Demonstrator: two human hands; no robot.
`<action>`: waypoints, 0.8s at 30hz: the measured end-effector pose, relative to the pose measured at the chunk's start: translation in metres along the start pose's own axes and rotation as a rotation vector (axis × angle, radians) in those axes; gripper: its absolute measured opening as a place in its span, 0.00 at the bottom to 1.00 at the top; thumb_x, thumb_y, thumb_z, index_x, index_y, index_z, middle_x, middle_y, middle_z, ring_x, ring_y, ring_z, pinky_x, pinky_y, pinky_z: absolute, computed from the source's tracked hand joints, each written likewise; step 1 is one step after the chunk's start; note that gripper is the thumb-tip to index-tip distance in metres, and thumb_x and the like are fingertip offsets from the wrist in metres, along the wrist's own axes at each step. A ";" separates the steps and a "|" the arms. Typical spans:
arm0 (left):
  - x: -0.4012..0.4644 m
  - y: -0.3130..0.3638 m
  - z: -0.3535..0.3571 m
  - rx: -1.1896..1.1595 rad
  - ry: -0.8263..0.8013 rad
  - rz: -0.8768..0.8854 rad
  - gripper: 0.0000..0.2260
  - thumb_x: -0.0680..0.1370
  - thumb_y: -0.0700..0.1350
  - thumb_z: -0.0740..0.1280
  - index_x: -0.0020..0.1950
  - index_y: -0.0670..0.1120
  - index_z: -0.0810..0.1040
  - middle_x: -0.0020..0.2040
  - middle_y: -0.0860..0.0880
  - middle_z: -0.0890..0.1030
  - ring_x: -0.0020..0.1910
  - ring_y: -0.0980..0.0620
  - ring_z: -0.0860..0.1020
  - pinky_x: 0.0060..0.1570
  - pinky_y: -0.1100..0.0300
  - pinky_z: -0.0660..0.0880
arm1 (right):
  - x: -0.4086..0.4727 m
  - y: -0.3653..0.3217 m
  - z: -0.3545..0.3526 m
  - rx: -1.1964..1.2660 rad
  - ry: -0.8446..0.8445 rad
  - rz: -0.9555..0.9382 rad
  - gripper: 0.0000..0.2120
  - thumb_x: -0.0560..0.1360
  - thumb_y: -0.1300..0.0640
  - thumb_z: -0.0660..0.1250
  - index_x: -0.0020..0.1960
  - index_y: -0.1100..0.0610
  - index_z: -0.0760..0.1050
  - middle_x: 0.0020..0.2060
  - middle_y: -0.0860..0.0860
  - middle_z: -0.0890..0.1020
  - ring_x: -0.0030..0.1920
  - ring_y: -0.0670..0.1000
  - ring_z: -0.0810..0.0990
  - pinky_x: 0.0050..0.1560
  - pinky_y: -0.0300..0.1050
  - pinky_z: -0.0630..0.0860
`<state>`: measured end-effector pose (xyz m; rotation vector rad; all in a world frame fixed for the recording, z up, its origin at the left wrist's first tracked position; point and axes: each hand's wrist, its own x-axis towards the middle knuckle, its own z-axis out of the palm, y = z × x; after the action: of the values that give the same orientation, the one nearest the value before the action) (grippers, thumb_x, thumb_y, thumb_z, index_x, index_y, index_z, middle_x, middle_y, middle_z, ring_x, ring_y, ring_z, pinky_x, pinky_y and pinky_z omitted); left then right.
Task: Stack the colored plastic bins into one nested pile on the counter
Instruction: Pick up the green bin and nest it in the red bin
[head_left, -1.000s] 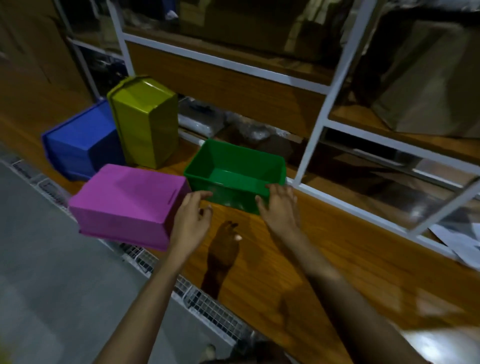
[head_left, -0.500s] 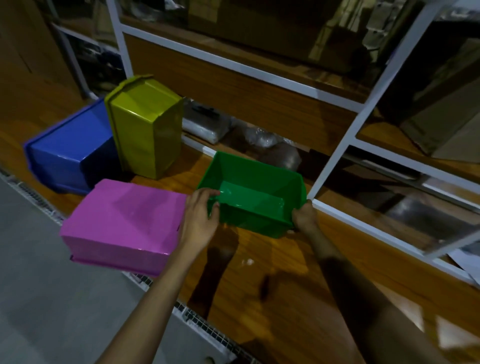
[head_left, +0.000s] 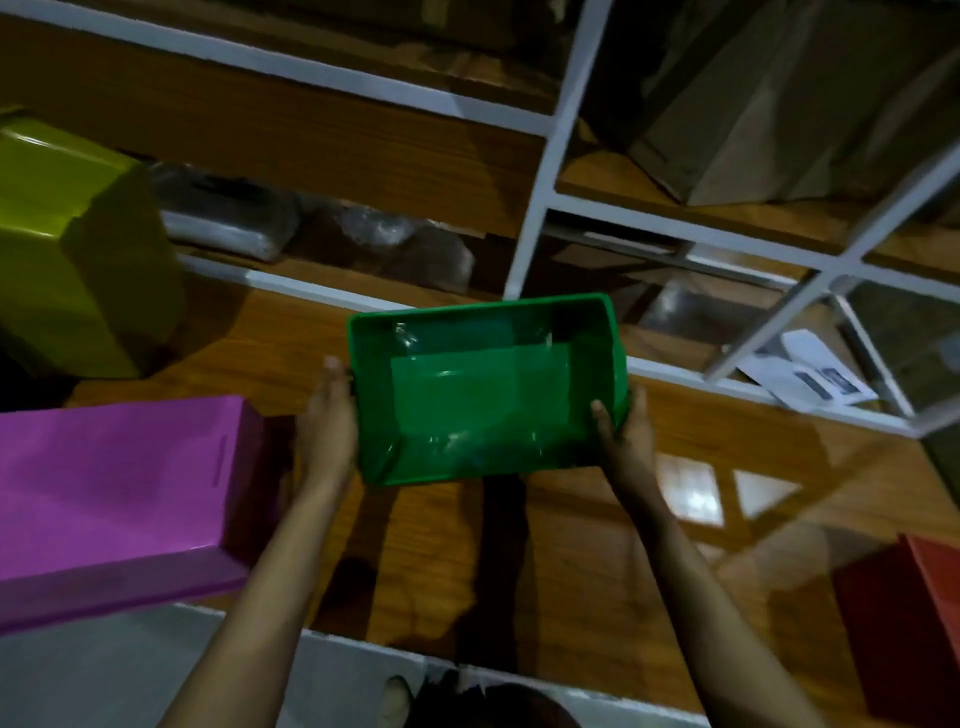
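Above the counter (head_left: 519, 561) — green bin (head_left: 483, 389), empty, clamped between left hand (head_left: 328, 421) and right hand (head_left: 626, 441).

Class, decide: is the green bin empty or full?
Empty. The green bin faces open-side up between both hands, and only its bare floor and inner walls show.

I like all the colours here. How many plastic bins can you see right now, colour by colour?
Green bin: 1, held between both hands
Pink bin: 1
Yellow-green bin: 1
Red bin: 1, partly cut off at the edge
Total: 4
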<state>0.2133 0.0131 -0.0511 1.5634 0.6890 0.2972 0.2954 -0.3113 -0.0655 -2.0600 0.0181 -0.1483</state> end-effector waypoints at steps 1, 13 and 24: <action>-0.004 0.003 0.008 -0.161 -0.029 -0.083 0.24 0.86 0.69 0.49 0.58 0.58 0.80 0.54 0.52 0.85 0.60 0.45 0.83 0.54 0.49 0.79 | -0.003 0.001 -0.015 0.024 0.033 -0.011 0.10 0.85 0.53 0.68 0.65 0.49 0.71 0.51 0.44 0.82 0.52 0.48 0.84 0.48 0.59 0.83; -0.079 0.039 0.120 -0.589 -0.651 -0.307 0.21 0.85 0.64 0.61 0.72 0.54 0.77 0.66 0.45 0.86 0.66 0.42 0.85 0.61 0.44 0.84 | -0.045 -0.061 -0.220 -0.379 0.587 -0.540 0.14 0.70 0.76 0.69 0.41 0.61 0.68 0.66 0.57 0.83 0.63 0.63 0.79 0.56 0.54 0.75; -0.273 0.095 0.267 -0.413 -0.593 0.379 0.15 0.84 0.34 0.64 0.61 0.54 0.79 0.66 0.51 0.81 0.65 0.52 0.83 0.55 0.61 0.83 | -0.142 0.007 -0.423 -0.120 0.550 -0.138 0.16 0.80 0.68 0.68 0.62 0.51 0.76 0.49 0.37 0.82 0.49 0.29 0.81 0.46 0.38 0.81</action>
<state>0.1763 -0.3612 0.0648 1.2775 -0.1323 0.2187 0.1067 -0.6744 0.1116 -2.0788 0.2275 -0.8108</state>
